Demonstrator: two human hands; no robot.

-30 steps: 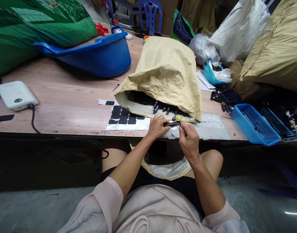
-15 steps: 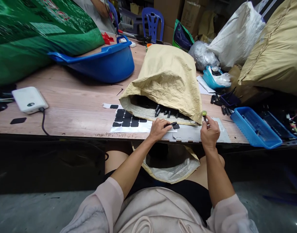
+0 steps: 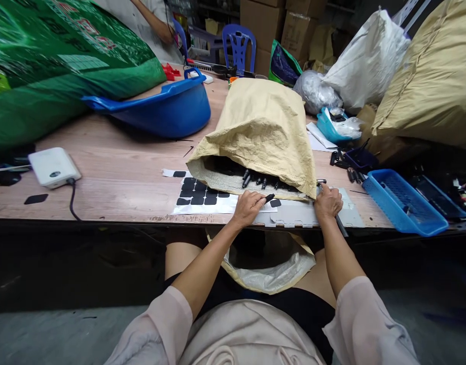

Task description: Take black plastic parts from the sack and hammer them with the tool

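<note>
My left hand (image 3: 249,207) rests at the table's front edge, thumb and fingers closed on a small black tube-shaped part (image 3: 270,197). Just beyond the part lies a black rounded sticker (image 3: 275,203). My right hand (image 3: 328,202) is wrapped round a small hammer (image 3: 341,226); its head pokes out above the fingers and its dark handle below the palm. Between and behind both hands, a tan woven sack (image 3: 271,116) lies with its mouth toward me, several black parts (image 3: 263,182) showing inside. Beside my left hand is a white sheet of black stickers (image 3: 196,195).
Another open sack (image 3: 271,279) sits on my lap under the table edge. A blue basin (image 3: 172,111) and a white power bank (image 3: 54,166) with a cable are on the left. To the right is a blue basket (image 3: 403,203). A person's arm (image 3: 154,23) shows at the back.
My right hand has turned the hammer: its yellow-green end no longer shows, and the handle now appears below the palm. My left hand keeps the black part, now angled slightly differently.
</note>
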